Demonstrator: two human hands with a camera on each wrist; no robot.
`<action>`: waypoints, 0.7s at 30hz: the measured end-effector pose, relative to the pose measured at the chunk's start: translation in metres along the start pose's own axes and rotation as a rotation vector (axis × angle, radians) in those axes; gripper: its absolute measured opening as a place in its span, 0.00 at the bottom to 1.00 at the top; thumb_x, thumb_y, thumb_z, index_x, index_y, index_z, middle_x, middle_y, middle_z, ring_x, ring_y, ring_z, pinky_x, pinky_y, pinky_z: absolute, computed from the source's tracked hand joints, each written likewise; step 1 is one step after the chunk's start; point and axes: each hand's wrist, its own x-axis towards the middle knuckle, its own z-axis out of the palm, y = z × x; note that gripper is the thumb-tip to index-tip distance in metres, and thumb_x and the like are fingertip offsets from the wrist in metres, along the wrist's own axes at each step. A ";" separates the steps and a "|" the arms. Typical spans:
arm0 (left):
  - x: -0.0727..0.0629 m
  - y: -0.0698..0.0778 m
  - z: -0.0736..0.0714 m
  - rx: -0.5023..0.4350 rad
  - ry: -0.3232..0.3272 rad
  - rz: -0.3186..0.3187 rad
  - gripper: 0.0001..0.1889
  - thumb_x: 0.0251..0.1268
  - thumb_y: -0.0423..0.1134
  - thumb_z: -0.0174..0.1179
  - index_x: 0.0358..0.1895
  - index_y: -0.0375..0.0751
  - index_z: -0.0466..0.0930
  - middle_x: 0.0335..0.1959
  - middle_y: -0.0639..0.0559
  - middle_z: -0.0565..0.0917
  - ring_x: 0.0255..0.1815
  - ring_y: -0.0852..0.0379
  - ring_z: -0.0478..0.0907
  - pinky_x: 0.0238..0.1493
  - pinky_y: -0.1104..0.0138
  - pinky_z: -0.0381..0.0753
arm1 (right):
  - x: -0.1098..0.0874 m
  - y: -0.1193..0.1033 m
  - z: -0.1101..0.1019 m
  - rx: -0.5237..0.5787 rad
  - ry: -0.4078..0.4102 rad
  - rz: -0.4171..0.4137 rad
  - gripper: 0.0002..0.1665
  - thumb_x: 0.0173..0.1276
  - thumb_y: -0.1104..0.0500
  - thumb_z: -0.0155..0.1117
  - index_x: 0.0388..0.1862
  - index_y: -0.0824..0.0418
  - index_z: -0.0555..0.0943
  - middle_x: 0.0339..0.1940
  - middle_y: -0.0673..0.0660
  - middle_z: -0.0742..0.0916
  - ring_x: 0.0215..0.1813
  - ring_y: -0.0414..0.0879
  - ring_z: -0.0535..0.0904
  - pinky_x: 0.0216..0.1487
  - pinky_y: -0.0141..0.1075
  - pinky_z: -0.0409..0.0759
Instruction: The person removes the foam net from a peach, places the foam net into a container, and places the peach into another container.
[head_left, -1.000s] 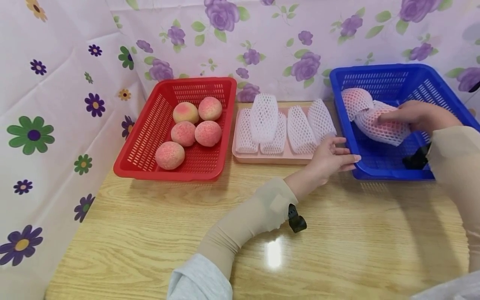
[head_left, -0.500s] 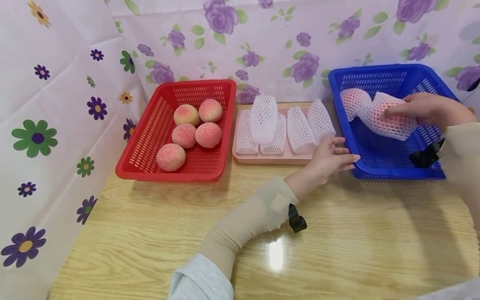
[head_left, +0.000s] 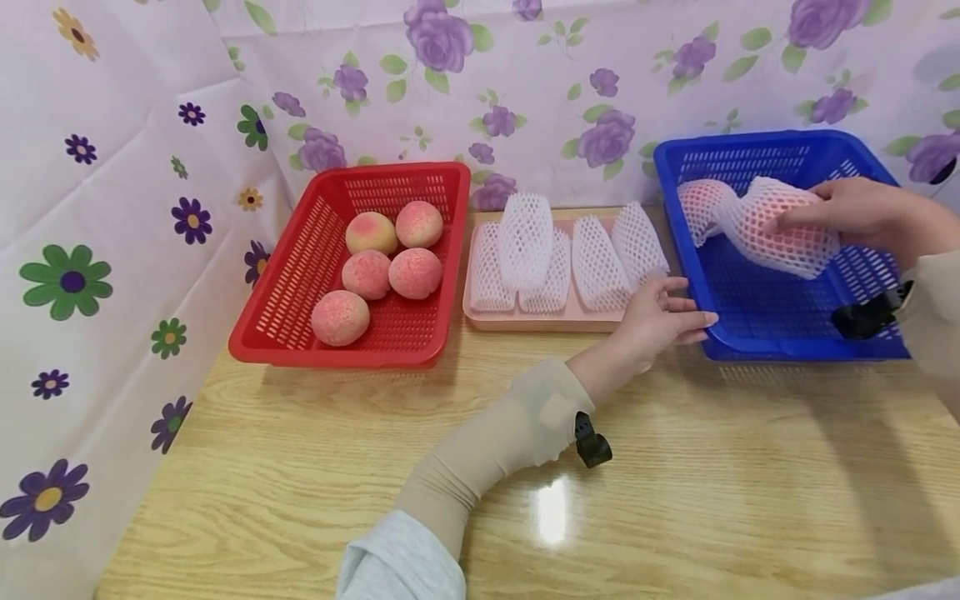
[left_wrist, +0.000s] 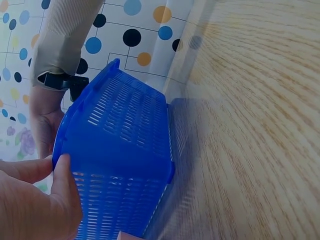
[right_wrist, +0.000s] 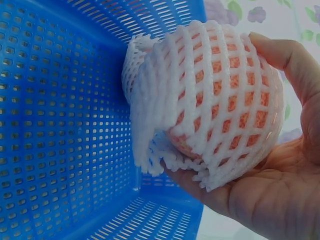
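Observation:
My right hand (head_left: 870,210) holds a peach (head_left: 787,229) sleeved in a white foam net, over the blue basket (head_left: 806,346). In the right wrist view, thumb and fingers curl round the netted peach (right_wrist: 225,100), and the net's loose end hangs at its left. Another netted peach (head_left: 703,204) rests against the basket's left wall, partly hidden behind the held one's net. My left hand (head_left: 660,318) is at the basket's near left corner. The left wrist view shows its thumb and a finger pinching the blue rim (left_wrist: 59,135).
A red basket (head_left: 360,357) on the left contains several bare peaches (head_left: 341,317). Between the baskets lies a pink tray (head_left: 536,323) bearing several white foam nets (head_left: 527,242). Floral cloth (head_left: 540,108) hangs behind the wooden table (head_left: 300,483).
My right hand has lifted the netted peach slightly and moved it right. The left hand has kept its hold on the basket rim.

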 end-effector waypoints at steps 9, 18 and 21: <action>-0.002 0.001 0.001 0.032 -0.004 0.004 0.30 0.51 0.16 0.62 0.60 0.33 0.70 0.29 0.51 0.74 0.28 0.55 0.78 0.40 0.60 0.86 | -0.008 0.000 0.002 -0.018 0.081 -0.011 0.46 0.65 0.46 0.61 0.62 0.82 0.58 0.43 0.65 0.77 0.34 0.39 0.74 0.31 0.30 0.78; -0.001 0.003 0.001 0.028 -0.015 0.008 0.29 0.51 0.16 0.62 0.60 0.32 0.69 0.29 0.51 0.74 0.28 0.55 0.78 0.40 0.59 0.86 | -0.014 0.002 -0.004 -0.042 0.121 -0.033 0.43 0.67 0.45 0.60 0.60 0.80 0.59 0.40 0.62 0.78 0.34 0.41 0.75 0.30 0.30 0.76; -0.001 0.004 0.001 0.039 -0.015 0.008 0.29 0.51 0.16 0.62 0.60 0.32 0.69 0.29 0.51 0.74 0.28 0.55 0.77 0.40 0.59 0.86 | -0.017 0.001 -0.005 -0.026 0.123 -0.047 0.44 0.68 0.46 0.59 0.63 0.79 0.55 0.41 0.61 0.77 0.34 0.38 0.74 0.30 0.28 0.76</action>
